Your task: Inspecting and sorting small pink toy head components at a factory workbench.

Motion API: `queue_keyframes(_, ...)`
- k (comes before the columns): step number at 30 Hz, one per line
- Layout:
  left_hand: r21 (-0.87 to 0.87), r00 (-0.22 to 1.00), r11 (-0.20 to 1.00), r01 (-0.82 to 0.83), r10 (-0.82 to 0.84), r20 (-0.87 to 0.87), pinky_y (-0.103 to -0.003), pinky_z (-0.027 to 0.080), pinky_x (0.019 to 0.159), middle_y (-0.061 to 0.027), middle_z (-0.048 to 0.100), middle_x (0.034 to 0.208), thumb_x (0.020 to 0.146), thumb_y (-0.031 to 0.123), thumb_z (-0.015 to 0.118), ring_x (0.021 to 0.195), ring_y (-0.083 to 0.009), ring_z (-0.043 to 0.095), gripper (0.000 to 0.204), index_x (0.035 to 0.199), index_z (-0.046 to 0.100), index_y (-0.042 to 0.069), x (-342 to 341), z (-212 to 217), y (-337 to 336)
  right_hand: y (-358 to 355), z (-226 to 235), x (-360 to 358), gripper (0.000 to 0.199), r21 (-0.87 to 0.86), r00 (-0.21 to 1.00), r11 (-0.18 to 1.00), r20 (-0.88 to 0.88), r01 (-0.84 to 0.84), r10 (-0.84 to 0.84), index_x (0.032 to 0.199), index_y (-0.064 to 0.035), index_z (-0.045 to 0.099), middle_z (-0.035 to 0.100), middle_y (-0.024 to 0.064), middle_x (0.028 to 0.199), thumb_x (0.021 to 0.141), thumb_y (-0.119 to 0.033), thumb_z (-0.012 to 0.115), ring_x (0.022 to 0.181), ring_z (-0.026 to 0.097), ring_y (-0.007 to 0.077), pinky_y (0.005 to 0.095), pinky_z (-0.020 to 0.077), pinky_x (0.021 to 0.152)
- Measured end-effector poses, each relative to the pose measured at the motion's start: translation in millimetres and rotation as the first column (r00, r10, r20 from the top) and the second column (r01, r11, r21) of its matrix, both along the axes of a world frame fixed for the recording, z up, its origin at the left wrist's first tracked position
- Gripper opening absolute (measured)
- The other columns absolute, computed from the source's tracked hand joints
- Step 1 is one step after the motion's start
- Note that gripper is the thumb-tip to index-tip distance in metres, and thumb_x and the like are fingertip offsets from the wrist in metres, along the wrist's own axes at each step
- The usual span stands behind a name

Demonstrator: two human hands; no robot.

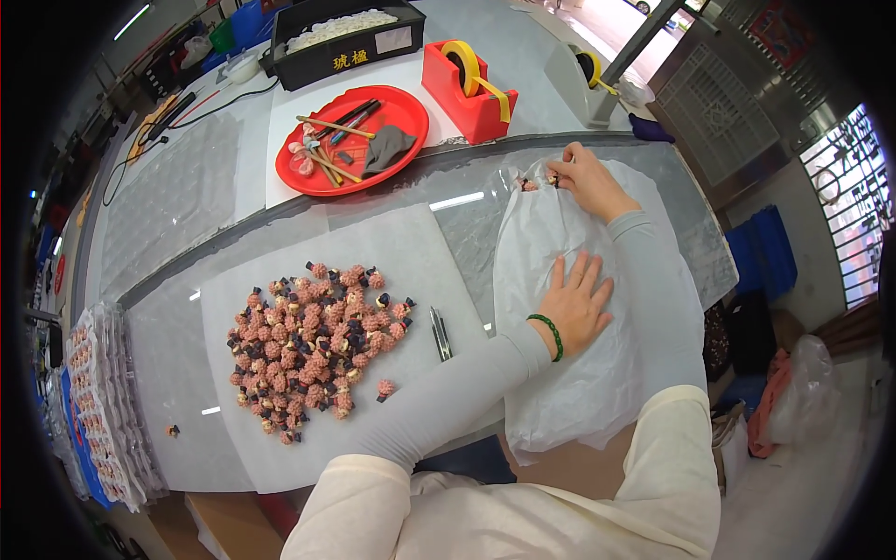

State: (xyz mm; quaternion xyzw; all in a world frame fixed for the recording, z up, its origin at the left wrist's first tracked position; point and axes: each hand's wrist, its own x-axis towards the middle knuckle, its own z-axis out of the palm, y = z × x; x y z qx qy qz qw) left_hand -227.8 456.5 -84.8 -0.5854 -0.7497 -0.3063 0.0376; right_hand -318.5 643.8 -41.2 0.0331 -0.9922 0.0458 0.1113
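My left hand (577, 303) lies flat with fingers spread on a crinkled white sheet (537, 317) at the right of the table. At the sheet's far edge, my right hand (593, 182) pinches a small figurine (553, 177), mostly hidden by the fingertips. Just left of it, another small pinkish figurine (529, 185) sits in clear plastic showing past the sheet. Left of my arms, a heap of small pink, knobbly figurines (313, 341) with dark and cream parts rests on a white board (429, 252). One figurine (385, 387) lies apart from the heap.
Tweezers (440, 333) lie beside the heap. Beyond are a red tray (294, 177) with brushes and pens, a black bin (350, 61) of white pieces, a red tape dispenser (467, 103) and a grey one (579, 89). Stacked filled plastic trays (107, 401) stand at the left edge.
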Motion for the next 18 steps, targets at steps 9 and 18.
queue_keyframes(9,-0.010,0.993,0.999,-0.043,0.044,0.108,-0.057,0.017,0.102,-0.0250,0.031,0.134,0.086,0.032,0.048,0.128,-0.0400,0.023,0.049,0.125,0.041,0.003,-1,4,12,-1,-14,1,0.016,-0.221,0.995,0.975,-0.099,0.000,-0.022,0.091,-0.0049,0.064,0.058,0.0105,0.086,0.076,-0.006,0.060,0.083,0.057,0.0295,0.0360,0.0459,0.072)
queue_keyframes(18,-0.003,0.990,0.998,0.064,-0.063,0.130,-0.057,0.023,0.099,-0.0247,0.033,0.131,0.082,0.023,0.056,0.127,-0.0412,0.025,0.046,0.121,0.043,0.002,22,31,-45,-24,-22,13,0.016,-0.141,0.965,0.990,-0.253,0.026,-0.062,0.090,-0.0025,0.066,0.059,0.0119,0.083,0.077,-0.004,0.057,0.081,0.056,0.0295,0.0370,0.0454,0.072)
